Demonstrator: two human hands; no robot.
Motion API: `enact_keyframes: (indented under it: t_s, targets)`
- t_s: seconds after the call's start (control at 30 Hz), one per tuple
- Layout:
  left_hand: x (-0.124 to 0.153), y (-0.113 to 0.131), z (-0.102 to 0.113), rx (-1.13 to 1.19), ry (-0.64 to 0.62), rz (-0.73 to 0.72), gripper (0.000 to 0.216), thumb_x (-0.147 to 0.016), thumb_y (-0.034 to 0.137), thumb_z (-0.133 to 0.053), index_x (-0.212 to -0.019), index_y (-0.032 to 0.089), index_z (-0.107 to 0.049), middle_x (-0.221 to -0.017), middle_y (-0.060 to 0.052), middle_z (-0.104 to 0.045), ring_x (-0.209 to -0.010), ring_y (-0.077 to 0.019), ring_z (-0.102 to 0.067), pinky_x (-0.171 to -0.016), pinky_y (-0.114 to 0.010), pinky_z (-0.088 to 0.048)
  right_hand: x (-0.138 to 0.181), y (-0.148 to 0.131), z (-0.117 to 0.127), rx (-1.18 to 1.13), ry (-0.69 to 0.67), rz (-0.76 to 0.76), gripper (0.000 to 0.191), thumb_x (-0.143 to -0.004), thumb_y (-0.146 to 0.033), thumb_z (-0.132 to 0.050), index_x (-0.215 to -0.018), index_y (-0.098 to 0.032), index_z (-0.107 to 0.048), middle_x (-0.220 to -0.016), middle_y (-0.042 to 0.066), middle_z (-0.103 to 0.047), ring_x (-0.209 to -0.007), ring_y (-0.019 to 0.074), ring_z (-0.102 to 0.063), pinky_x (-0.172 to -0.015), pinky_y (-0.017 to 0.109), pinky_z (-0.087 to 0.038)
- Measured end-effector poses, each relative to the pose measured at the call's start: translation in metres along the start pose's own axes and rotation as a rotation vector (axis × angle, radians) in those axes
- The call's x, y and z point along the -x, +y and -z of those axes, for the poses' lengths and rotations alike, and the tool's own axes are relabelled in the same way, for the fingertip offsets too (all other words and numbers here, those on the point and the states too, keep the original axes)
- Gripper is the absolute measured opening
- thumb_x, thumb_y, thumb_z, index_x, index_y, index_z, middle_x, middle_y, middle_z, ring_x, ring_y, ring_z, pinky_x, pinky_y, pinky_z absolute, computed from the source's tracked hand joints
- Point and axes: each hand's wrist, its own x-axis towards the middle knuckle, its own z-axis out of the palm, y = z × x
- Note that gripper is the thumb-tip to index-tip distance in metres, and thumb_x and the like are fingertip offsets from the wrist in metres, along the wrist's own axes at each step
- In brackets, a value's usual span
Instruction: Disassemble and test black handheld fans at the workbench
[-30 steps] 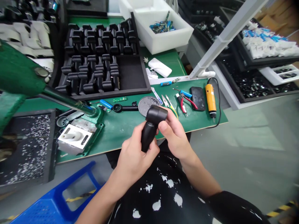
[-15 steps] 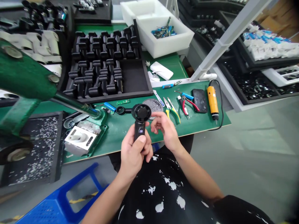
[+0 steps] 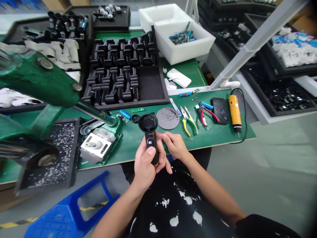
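Parts tray: the widest container in front of you, a dark tray (image 3: 152, 84) with black handled parts (image 3: 121, 87) packed in rows across the back and at the front left.
White bin: your double box (image 3: 192, 51) behind the bench's edge rail, its nearer compartment holding a jumble of blue and green pieces (image 3: 182, 37).
Chip tray: at your left, beside the press (image 3: 39, 76), a dark tray (image 3: 73, 158) scattered with white bits (image 3: 47, 172).
Back tray: the smaller dark one (image 3: 125, 16) at the far side, with shiny pieces (image 3: 107, 11) in it.
Left hand: your left hand (image 3: 146, 168) grips the fan's handle, thumb on its front.
Right hand: your right hand (image 3: 175, 145) is half curled beside the handle; you cannot tell here whether it touches.
Fan: the fan (image 3: 150, 134) stands near upright before you, display reading 80.
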Motion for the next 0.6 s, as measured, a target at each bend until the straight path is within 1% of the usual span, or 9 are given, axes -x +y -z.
enact_keyframes:
  t_s: [0.13,0.17,0.23,0.27,0.33,0.37,0.43,0.5,0.6]
  targets:
    - [0.001,-0.004,0.002,-0.019,-0.008,-0.004,0.032,-0.102,0.041,-0.055,-0.125,0.020,-0.060,-0.068,0.008,-0.053,-0.037,-0.0042,-0.034,-0.041,-0.029,-0.059,-0.004,-0.007,0.008,-0.186,0.075,-0.058,0.052,-0.110,-0.059,-0.034,-0.094,-0.022,-0.066,-0.060,-0.005,-0.041,-0.055,0.0145,-0.039,-0.057,0.029,-0.034]
    - [0.001,-0.006,0.003,-0.027,-0.004,0.002,0.032,-0.102,0.041,-0.056,-0.126,0.020,-0.059,-0.068,0.008,-0.053,-0.038,-0.0042,-0.034,-0.042,-0.029,-0.059,-0.004,-0.012,0.010,-0.276,0.088,-0.064,0.050,-0.110,-0.059,-0.035,-0.100,-0.022,-0.066,-0.062,-0.004,-0.043,-0.056,0.0149,-0.041,-0.056,0.029,-0.034]
    - [0.001,-0.011,0.003,-0.055,-0.011,0.014,0.031,-0.101,0.041,-0.058,-0.125,0.021,-0.059,-0.068,0.009,-0.051,-0.038,-0.0040,-0.033,-0.042,-0.027,-0.058,-0.005,-0.025,0.012,-0.450,0.083,-0.030,0.047,-0.107,-0.063,-0.042,-0.115,-0.024,-0.067,-0.076,0.000,-0.057,-0.069,0.0168,-0.054,-0.062,0.029,-0.042]
    - [0.001,-0.015,0.004,-0.076,-0.023,0.021,0.032,-0.101,0.042,-0.058,-0.125,0.021,-0.059,-0.067,0.009,-0.050,-0.038,-0.0038,-0.032,-0.042,-0.026,-0.056,-0.005,-0.032,0.012,-0.512,0.060,0.000,0.049,-0.104,-0.066,-0.046,-0.123,-0.025,-0.066,-0.089,0.003,-0.065,-0.082,0.0187,-0.061,-0.070,0.030,-0.047]
    - [-0.001,-0.023,0.006,-0.154,-0.068,0.045,0.032,-0.102,0.045,-0.057,-0.125,0.022,-0.058,-0.066,0.009,-0.048,-0.038,-0.0042,-0.031,-0.042,-0.024,-0.052,-0.005,-0.048,0.010,-0.579,-0.029,0.029,0.059,-0.101,-0.072,-0.047,-0.136,-0.027,-0.061,-0.116,0.008,-0.070,-0.102,0.0227,-0.066,-0.083,0.035,-0.054]
    - [-0.002,-0.027,0.009,-0.233,-0.103,0.059,0.032,-0.103,0.046,-0.056,-0.124,0.022,-0.058,-0.066,0.008,-0.048,-0.040,-0.0051,-0.034,-0.043,-0.023,-0.051,-0.005,-0.056,0.010,-0.607,-0.073,0.023,0.061,-0.100,-0.074,-0.047,-0.137,-0.027,-0.060,-0.122,0.009,-0.070,-0.102,0.0239,-0.068,-0.085,0.038,-0.056]
    - [-0.006,-0.033,0.019,-0.481,-0.199,0.071,0.034,-0.102,0.046,-0.058,-0.125,0.021,-0.059,-0.072,0.005,-0.053,-0.050,-0.0088,-0.047,-0.053,-0.025,-0.051,-0.005,-0.069,0.014,-0.655,-0.076,0.028,0.057,-0.101,-0.072,-0.048,-0.131,-0.025,-0.062,-0.112,0.010,-0.073,-0.090,0.0232,-0.071,-0.075,0.038,-0.060]
    - [-0.010,-0.033,0.036,-0.766,-0.255,0.037,0.038,-0.100,0.042,-0.063,-0.132,0.022,-0.057,-0.084,0.001,-0.059,-0.066,-0.0133,-0.057,-0.066,-0.028,-0.053,-0.002,-0.081,0.030,-0.707,0.079,0.105,0.052,-0.099,-0.071,-0.053,-0.122,-0.026,-0.064,-0.092,0.005,-0.070,-0.077,0.0204,-0.071,-0.059,0.031,-0.058]
    - [-0.012,-0.025,0.071,-1.060,-0.136,-0.051,0.045,-0.099,0.035,-0.063,-0.140,0.024,-0.050,-0.095,0.000,-0.063,-0.077,-0.0154,-0.060,-0.076,-0.030,-0.051,0.007,-0.095,0.068,-0.698,0.380,0.272,0.051,-0.092,-0.072,-0.064,-0.117,-0.028,-0.065,-0.082,-0.002,-0.061,-0.057,0.0148,-0.065,-0.039,0.024,-0.045]
